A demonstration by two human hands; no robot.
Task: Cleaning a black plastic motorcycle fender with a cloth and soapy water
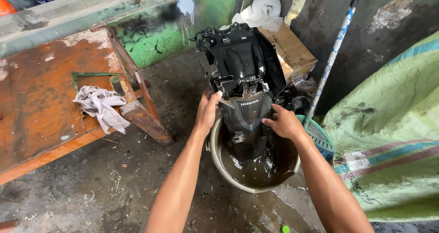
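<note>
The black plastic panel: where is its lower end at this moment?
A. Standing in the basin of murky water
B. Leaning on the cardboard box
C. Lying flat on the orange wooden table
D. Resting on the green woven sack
A: the black plastic panel is held upright by the left hand and right hand, its lower end dipping into the brown water of the round basin on the floor.

You see a glossy black plastic cover (242,73) standing in a dull grey basin (219,162) of murky brown water. The tabletop (36,100) is worn orange-brown, carrying a white-grey rag (100,106). The sack (388,123) is pale green with pink and blue stripes.
</note>
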